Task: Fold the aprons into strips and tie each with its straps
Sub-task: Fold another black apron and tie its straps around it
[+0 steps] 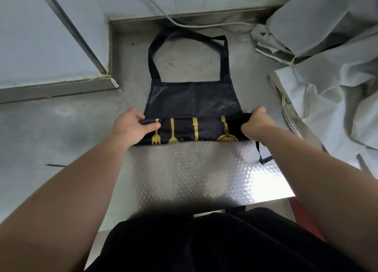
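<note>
At the left we see the left hand pinching the left end of the apron's folded strip, thumb lying on top by the gold print. The black apron lies in the middle of the steel table. Its near part is folded into a strip showing gold cutlery shapes, with the bib beyond it and the neck loop spread toward the back edge. The right hand grips the strip's right end, fingers curled round it. A strap trails just below that hand. Farther right we find pale cloths heaped.
</note>
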`<state>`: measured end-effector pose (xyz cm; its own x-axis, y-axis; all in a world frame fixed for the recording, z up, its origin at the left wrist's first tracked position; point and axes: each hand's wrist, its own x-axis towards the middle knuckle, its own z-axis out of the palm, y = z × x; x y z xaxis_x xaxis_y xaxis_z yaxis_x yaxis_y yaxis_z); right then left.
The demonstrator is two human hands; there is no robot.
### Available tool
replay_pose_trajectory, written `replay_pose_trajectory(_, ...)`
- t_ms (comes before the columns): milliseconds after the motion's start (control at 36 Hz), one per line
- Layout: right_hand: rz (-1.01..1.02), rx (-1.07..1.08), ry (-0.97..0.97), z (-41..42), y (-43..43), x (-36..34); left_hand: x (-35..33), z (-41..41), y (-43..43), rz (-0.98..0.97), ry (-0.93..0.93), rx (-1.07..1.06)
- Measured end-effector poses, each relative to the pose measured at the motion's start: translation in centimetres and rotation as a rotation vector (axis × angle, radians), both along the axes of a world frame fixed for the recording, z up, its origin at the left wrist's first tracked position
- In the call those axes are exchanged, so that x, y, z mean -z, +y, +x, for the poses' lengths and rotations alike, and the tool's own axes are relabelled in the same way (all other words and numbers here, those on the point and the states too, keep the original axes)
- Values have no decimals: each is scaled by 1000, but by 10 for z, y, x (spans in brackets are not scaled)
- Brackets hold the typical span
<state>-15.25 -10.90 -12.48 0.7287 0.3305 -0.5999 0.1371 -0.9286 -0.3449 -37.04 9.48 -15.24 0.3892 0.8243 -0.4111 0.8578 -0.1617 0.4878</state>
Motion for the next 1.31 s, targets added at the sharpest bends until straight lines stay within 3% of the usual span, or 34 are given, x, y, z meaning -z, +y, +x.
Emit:
replay_pose_trajectory(111,-19,-32,-79,-7,0,1,-1,1,-6,120,72,-19)
replay_pose_trajectory(194,-129,-323,-358,-16,-2,1,0,5,-14,239,141,44)
replay_pose_trajectory(250,-187,-663,-633,-20,-3,5,1,6,-22,480,188,195)
replay_pose_trajectory(333,-135,-887,-573,-21,-6,14,9,9,-31,726,21,569)
replay_pose_trajectory(389,-98,-847,-434,-19,-11,18,13,9,-34,606,-7,687)
replay_pose_trajectory(472,-103,-867,-375,-14,-15,19,12,6,-33,404,112,705)
replay_pose_trajectory(556,-131,-899,-398,-11,-12,18,0,7,-35,331,215,786)
replay_pose_trajectory(667,-60,-900,-449,-9,-14,8,-8,11,-34,247,182,752)
replay_pose_trajectory(806,-36,-787,-150,8,-19,-4,-26,20,-19,-47,198,704)
replay_pose_trajectory(917,10,-748,-78,14,-21,-4,-35,22,-10,-239,190,681)
replay_pose_trajectory(1000,57,-672,-78,15,-21,-4,-41,26,-6,-220,282,721)
replay_pose_trajectory(1111,154,-405,-99,18,-19,-5,-35,31,1,-162,294,605)
replay_pose_trajectory(1222,144,-255,-236,12,-20,6,-15,32,0,137,310,474)
replay_pose_trajectory(1306,-40,-401,-404,2,-21,11,-4,31,-14,425,342,502)
